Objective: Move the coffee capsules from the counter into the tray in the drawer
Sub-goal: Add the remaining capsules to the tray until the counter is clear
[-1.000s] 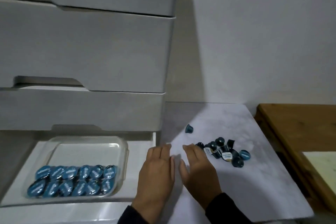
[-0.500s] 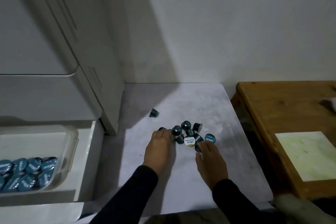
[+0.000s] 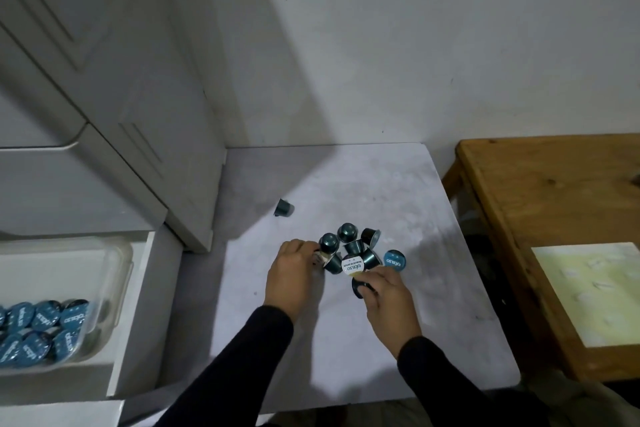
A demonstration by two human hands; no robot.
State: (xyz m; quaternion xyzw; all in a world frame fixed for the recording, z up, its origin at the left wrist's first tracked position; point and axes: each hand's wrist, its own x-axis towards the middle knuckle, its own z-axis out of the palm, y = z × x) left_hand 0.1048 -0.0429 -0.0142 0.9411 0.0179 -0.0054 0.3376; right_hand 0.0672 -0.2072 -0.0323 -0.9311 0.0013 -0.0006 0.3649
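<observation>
Capsules split between tray and counter

Capsules already in the clear tray lie foil-up at its near end, inside the open drawer at the left. One stray capsule lies on its side alone on the grey counter, far-left of the main cluster of capsules. At that cluster's left edge the left hand curls its fingers against the pile; whether it grips one I cannot tell. At its near right the right hand pinches a dark capsule. A wooden table stands at the right.
</observation>
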